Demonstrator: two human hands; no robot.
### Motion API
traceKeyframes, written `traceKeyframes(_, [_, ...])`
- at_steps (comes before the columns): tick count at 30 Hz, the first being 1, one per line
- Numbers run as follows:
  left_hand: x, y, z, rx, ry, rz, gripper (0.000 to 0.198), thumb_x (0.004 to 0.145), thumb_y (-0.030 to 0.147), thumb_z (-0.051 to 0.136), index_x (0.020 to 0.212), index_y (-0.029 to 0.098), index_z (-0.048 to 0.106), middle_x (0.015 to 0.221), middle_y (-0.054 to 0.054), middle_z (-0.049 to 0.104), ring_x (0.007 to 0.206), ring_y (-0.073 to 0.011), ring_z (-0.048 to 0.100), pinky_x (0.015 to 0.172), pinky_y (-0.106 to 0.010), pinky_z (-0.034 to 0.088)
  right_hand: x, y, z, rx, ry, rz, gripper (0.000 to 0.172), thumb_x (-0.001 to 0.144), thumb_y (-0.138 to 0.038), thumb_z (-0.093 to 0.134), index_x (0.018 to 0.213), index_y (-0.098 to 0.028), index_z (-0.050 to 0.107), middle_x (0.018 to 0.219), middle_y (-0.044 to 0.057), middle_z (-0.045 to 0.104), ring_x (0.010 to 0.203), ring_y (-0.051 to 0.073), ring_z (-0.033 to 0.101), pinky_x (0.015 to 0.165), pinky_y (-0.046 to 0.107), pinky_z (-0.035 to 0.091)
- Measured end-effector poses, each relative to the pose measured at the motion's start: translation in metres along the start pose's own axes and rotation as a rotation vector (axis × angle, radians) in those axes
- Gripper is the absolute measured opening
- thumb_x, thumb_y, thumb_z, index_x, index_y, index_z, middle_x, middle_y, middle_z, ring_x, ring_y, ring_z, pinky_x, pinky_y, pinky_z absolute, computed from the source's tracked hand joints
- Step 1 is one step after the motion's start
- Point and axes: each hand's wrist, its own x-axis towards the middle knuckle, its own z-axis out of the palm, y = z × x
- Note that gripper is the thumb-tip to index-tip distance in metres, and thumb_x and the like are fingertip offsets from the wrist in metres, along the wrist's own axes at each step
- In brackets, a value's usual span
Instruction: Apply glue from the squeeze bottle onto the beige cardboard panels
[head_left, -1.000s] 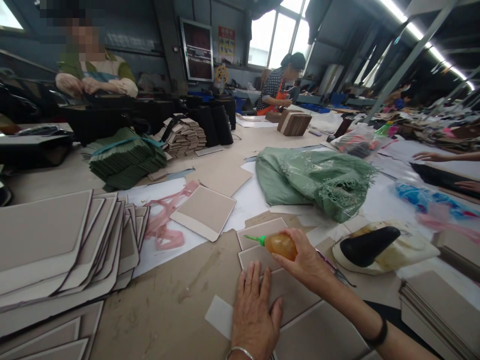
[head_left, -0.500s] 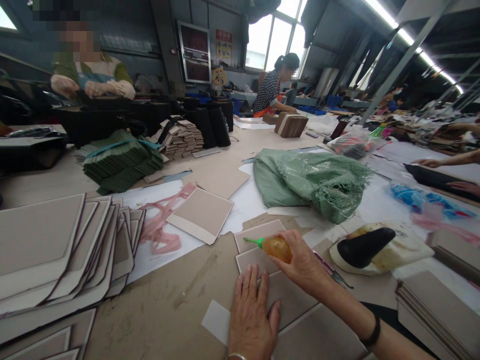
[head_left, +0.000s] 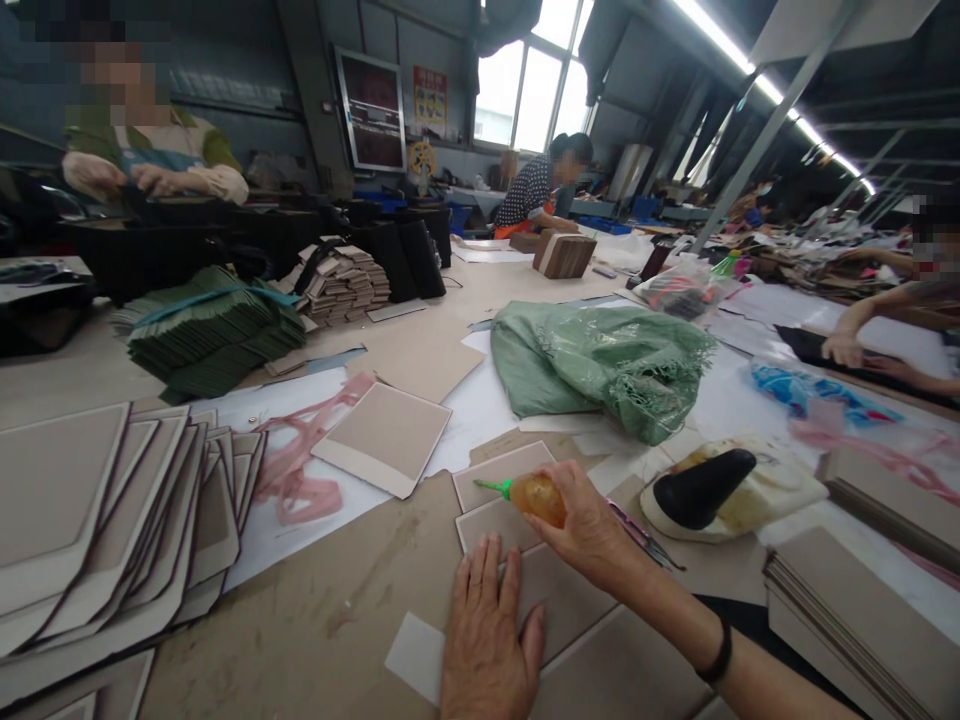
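Right hand (head_left: 592, 530): fingers closed around glue bottle (head_left: 536, 497). Left hand (head_left: 487, 635): fingers open, flat on near card panel (head_left: 570, 600).

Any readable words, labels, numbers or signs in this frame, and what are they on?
No text is readable.
The wall poster: red and yellow, print too small.
The wall board: dark and blurred, nothing legible.
The glue bottle in the right hand: no label visible.
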Motion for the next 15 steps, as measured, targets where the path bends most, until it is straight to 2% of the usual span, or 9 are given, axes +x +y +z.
traceKeyframes(6, [0.001, 0.001, -0.002, -0.021, 0.027, 0.004, 0.043, 0.086, 0.041, 0.037, 0.12, 0.018, 0.05, 0.131, -0.011, 0.043, 0.124, -0.0216, 0.035, 0.094, -0.041, 0.043, -0.002, 0.007, -0.009, -0.044, -0.004, 0.04, 0.036, 0.072, -0.014, 0.06, 0.104, -0.021, 0.045, 0.094, 0.006, 0.048, 0.089, 0.023, 0.049, 0.079, 0.04, 0.044])
traceKeyframes(10, [-0.001, -0.001, 0.002, -0.001, 0.035, 0.029, 0.043, 0.086, 0.04, 0.037, 0.121, 0.017, 0.048, 0.131, -0.01, 0.044, 0.124, -0.0221, 0.036, 0.093, -0.042, 0.044, -0.002, -0.006, -0.007, -0.026, -0.003, 0.052, 0.037, 0.07, -0.012, 0.061, 0.102, -0.021, 0.045, 0.093, 0.006, 0.048, 0.088, 0.023, 0.049, 0.078, 0.039, 0.044])
traceKeyframes(15, [-0.002, -0.005, 0.004, 0.139, -0.026, 0.121, 0.048, 0.082, 0.031, 0.046, 0.126, 0.015, 0.042, 0.133, -0.013, 0.04, 0.124, -0.0244, 0.036, 0.092, -0.041, 0.045, -0.002, -0.018, 0.0, -0.01, -0.025, 0.04, 0.037, 0.07, -0.011, 0.062, 0.102, -0.02, 0.046, 0.094, 0.006, 0.049, 0.088, 0.022, 0.049, 0.079, 0.037, 0.045])
